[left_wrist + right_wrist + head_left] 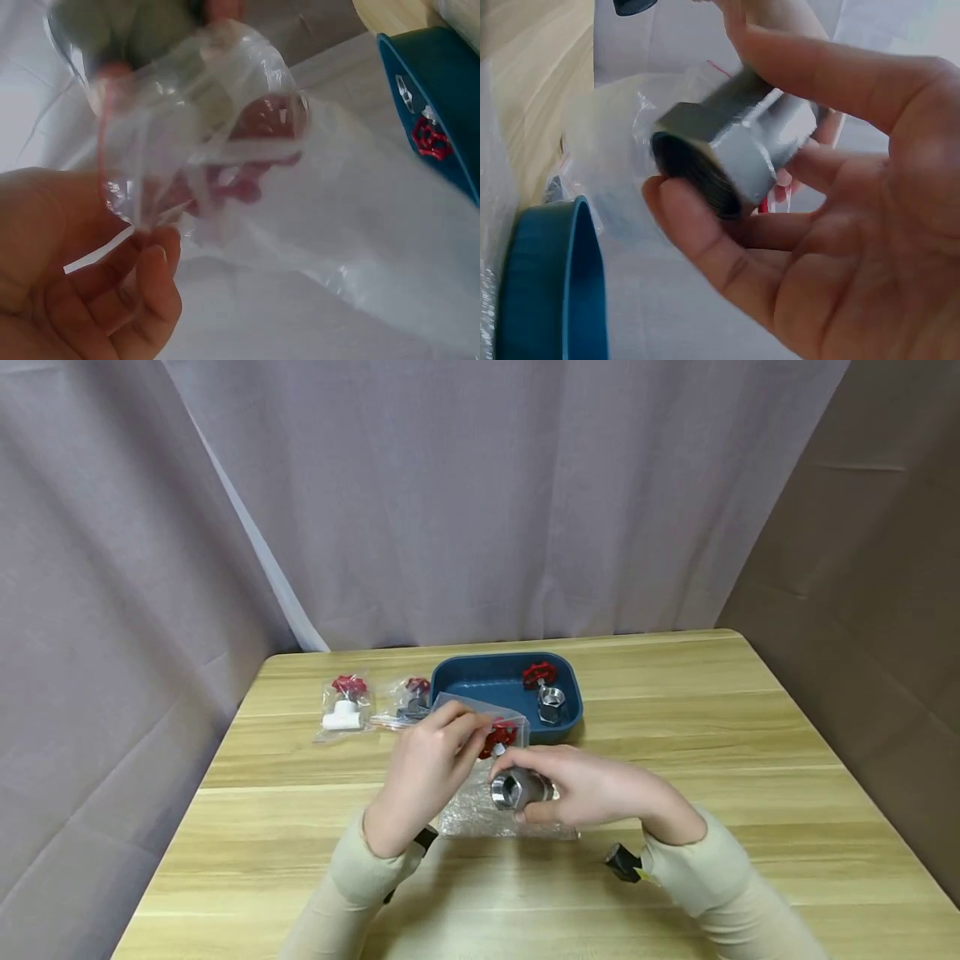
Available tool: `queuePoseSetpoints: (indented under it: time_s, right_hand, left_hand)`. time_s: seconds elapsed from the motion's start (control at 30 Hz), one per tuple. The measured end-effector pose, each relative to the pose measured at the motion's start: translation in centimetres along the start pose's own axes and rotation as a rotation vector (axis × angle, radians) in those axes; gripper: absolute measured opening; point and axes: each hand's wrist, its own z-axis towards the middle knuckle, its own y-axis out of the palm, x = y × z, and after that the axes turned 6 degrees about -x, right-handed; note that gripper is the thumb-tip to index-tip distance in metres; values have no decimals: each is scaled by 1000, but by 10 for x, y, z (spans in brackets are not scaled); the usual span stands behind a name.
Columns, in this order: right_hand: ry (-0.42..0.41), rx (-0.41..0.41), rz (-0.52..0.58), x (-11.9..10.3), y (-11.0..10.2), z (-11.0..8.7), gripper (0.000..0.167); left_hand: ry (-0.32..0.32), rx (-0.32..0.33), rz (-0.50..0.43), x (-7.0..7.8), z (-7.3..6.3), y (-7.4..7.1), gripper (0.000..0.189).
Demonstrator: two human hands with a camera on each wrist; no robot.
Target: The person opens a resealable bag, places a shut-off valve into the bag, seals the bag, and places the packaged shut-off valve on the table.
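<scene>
My right hand (592, 783) grips a metal gate valve by its threaded body (517, 788); in the right wrist view the hexagonal end of the valve (735, 150) lies between thumb and fingers. The valve's red handwheel (501, 737) points away, toward a clear zip bag (472, 806). My left hand (438, 768) pinches the bag's edge near its mouth, and in the left wrist view the clear bag (360, 217) spreads out from those fingertips. Through the plastic shows the red handwheel (262, 127), blurred. How much of the valve is inside the bag I cannot tell.
Behind the hands stands a blue tray (480, 670) holding another valve (551, 702) with a red handwheel. To its left lie a bagged white valve (343, 714) and a bagged grey valve (414, 700). Curtains hang behind the wooden table (675, 710).
</scene>
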Motion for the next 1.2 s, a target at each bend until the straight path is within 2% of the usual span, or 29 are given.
queuePoseSetpoints:
  time_s: [0.1,0.23,0.4,0.53,0.67,0.8,1.03,1.2]
  right_hand:
    - [12,29,80,7,0,0,45]
    - [43,49,212,13,3,1,47]
    - [34,117,387,20,11,3,49]
    - [20,202,403,23,20,4,49]
    - [32,286,398,24,28,5,52]
    - [31,363,487,25,34,9,56]
    - [-42,537,727,27,45,17,57]
    - [-98,614,827,27,51,21,58]
  left_hand:
    - [2,-8,7,1,1,3,8]
    - [7,-20,-29,4,0,7,9]
    - [13,-1,-74,6,-1,11,11]
    - [10,1,-90,9,-1,14,11]
    - [34,-2,-96,11,-1,16,13]
    - [55,9,-99,13,-1,16,14]
    - [96,51,-104,15,-2,18,14]
    - [149,103,-78,15,-1,18,14]
